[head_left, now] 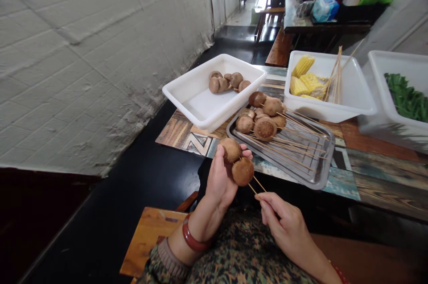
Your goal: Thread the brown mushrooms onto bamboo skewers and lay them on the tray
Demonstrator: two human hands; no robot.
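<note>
- Patterned clothing (240,248), bottom center of the frame, lies nearest the camera.
- Left hand (217,181), center: palm turned up, thumb and fingers cradling two mushrooms (243,171) on sticks; a red bangle (194,237) rings the wrist.
- Right hand (284,219), lower center: thumb and forefinger pinch the lower ends of the two thin sticks (253,189).
- Hidden or unclear: most left fingers pass behind the mushrooms; the right forearm leaves at the bottom edge; a tub of greens (406,96) is cut off at the right edge; the far room is too blurred for detail.
- Table (384,177), center to right: wood-patterned planks bearing a metal tray (323,177) of skewered mushrooms (265,129), a white tub (200,117) with loose mushrooms (236,80), and another tub (363,105) with corn (303,65) and upright sticks.
- Room: pale wall (83,74), upper left; dark floor (157,177), left of center; wooden seat (150,235), lower left; second table (301,25), upper right.
</note>
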